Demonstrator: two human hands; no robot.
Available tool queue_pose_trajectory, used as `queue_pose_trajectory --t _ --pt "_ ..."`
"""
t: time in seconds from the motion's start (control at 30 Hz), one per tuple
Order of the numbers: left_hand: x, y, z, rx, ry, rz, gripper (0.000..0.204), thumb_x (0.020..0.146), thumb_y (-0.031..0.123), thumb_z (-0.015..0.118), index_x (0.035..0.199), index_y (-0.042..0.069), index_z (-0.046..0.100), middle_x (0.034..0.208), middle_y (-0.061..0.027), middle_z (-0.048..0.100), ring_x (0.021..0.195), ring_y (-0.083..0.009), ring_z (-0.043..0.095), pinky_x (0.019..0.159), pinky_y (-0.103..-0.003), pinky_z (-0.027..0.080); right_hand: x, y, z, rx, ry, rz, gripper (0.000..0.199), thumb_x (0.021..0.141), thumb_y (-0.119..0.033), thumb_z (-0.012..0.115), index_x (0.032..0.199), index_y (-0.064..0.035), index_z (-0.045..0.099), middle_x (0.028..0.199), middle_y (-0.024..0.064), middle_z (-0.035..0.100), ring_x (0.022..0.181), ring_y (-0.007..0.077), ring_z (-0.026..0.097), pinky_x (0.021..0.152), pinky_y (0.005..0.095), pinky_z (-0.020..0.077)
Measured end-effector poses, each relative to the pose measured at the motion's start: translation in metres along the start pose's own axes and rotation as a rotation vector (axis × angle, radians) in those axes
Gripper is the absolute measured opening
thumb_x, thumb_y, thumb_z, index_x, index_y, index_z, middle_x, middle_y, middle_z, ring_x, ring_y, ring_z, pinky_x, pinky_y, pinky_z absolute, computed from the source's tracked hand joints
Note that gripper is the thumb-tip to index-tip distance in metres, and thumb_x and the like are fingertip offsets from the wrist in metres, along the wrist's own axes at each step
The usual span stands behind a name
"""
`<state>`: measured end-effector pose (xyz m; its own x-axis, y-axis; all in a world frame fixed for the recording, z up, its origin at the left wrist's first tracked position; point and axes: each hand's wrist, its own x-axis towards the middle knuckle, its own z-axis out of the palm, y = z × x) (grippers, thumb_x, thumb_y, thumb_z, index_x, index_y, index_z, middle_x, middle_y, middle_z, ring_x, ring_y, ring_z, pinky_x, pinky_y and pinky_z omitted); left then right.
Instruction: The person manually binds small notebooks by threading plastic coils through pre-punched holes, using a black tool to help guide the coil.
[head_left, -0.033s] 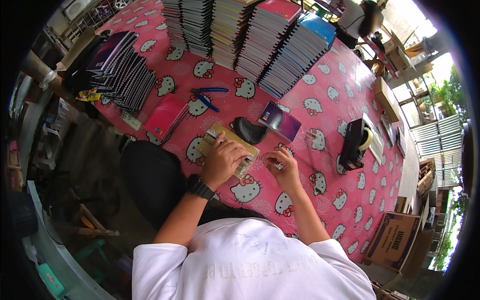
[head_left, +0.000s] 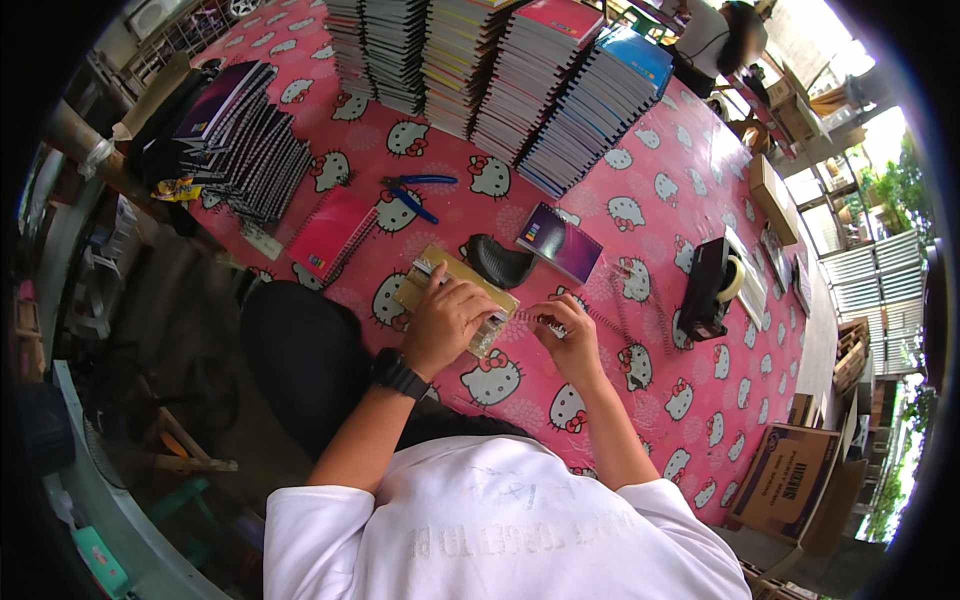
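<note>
My left hand (head_left: 445,318) is pressed flat, fingers curled, on a tan pad of pages (head_left: 452,283) lying near the table's near edge. My right hand (head_left: 570,338) is pinched shut on the end of a wire spiral binding (head_left: 528,317) that touches the pad's right edge. A black watch (head_left: 398,374) sits on my left wrist.

Containers: a brown cardboard box (head_left: 790,482) is on the floor to the right, contents not visible; a flat carton (head_left: 770,195) lies at the table's far right edge.

The table (head_left: 690,400) has a pink cartoon-cat cloth. On it: tall stacks of spiral notebooks (head_left: 500,70) at the far side, a fanned dark pile (head_left: 235,140) on the left, a red notebook (head_left: 330,233), blue pliers (head_left: 412,195), a purple notebook (head_left: 560,240), a black curved tool (head_left: 497,262), loose spirals (head_left: 630,295) and a black tape dispenser (head_left: 708,290).

The room is open-sided, with daylight and greenery on the right.
</note>
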<state>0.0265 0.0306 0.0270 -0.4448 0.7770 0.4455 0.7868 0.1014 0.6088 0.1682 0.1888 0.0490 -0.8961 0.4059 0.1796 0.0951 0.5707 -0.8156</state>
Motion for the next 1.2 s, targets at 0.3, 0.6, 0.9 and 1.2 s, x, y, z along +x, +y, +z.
queue_pose_trajectory --t 0.3,0.6,0.9,1.2 --pt "0.000 0.002 0.000 0.004 -0.004 -0.004 0.010 0.078 0.015 0.068 0.088 0.014 0.066 0.091 -0.0009 0.061 0.096 -0.0219 0.057 0.107 -0.051 0.026 -0.005 0.013 0.005 0.144 -0.244 0.152 0.024 0.081 0.000 0.066 0.104 -0.0030 0.064 0.086 0.0102 0.062 0.077 0.0198 0.061 0.068 0.0289 0.0474" --pt "-0.002 0.004 0.007 0.136 -0.118 -0.004 0.023 0.079 0.028 0.068 0.100 0.022 0.063 0.104 0.0053 0.057 0.106 -0.0152 0.052 0.104 -0.058 0.021 0.037 0.039 0.010 -0.205 -0.086 0.133 0.039 0.087 -0.025 0.062 0.123 -0.0083 0.056 0.094 0.0137 0.063 0.084 0.0273 0.061 0.076 0.0359 0.0481" --pt "-0.004 -0.004 0.016 0.126 -0.069 0.011 0.016 0.084 0.037 0.061 0.093 0.025 0.067 0.111 0.0109 0.060 0.112 -0.0140 0.050 0.106 -0.067 0.005 0.045 0.053 -0.001 -0.170 0.094 0.348 0.029 0.079 -0.030 0.071 0.091 -0.0042 0.069 0.091 0.0132 0.059 0.084 0.0282 0.060 0.077 0.0378 0.0476" --pt "-0.010 -0.003 0.018 0.219 -0.106 0.027 0.018 0.087 0.040 0.057 0.097 0.027 0.066 0.114 0.0129 0.059 0.118 -0.0138 0.046 0.106 -0.066 0.002 0.003 0.045 -0.003 -0.491 -0.225 0.038 0.069 0.060 -0.027 0.082 0.122 -0.0125 0.055 0.133 0.0183 0.041 0.122 0.0382 0.039 0.099 0.0460 0.0373"
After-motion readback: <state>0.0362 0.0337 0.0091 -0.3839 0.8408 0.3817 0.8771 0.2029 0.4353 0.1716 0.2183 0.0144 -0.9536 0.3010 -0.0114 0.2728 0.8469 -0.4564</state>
